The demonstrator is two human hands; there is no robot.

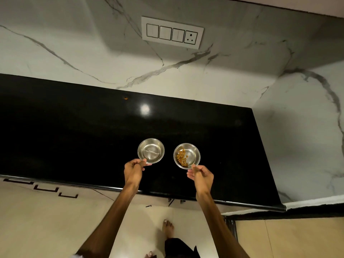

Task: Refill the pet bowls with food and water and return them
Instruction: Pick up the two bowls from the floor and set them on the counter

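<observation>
Unmarked steel bowls (151,150), one pinched in each hand (133,170).

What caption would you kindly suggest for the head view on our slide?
Left hand holds the water bowl and right hand the food bowl over a black counter.

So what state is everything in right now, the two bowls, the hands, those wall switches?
Left bowl: upright, a little water inside.
Right bowl: upright, some kibble, far from full.
Left hand: pinching the left bowl's rim.
Right hand: pinching the right bowl's rim.
Socket: nothing plugged in.
Switches: positions unclear.
</observation>
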